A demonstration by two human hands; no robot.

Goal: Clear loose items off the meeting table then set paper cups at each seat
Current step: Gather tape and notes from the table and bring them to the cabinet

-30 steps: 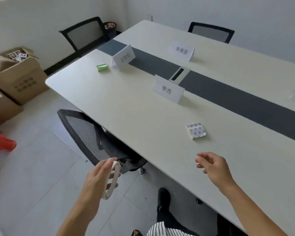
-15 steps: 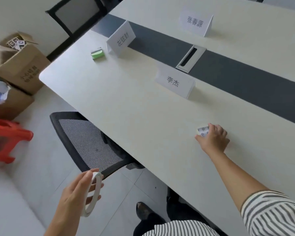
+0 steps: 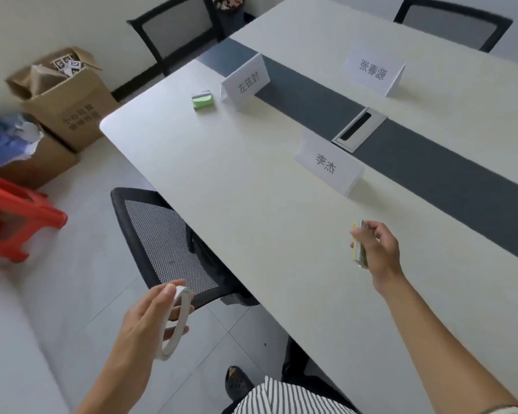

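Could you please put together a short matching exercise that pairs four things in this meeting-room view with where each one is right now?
Things:
1. tape roll
2. small pad
3. green item
4. red stool

Places:
A. on the floor, left of the table
B. in the grip of the right hand, above the table
C. in the grip of the left hand, off the table's edge
D. lying on the table beside the far-left name card

Pairs: 1-C, 2-B, 3-D, 4-A
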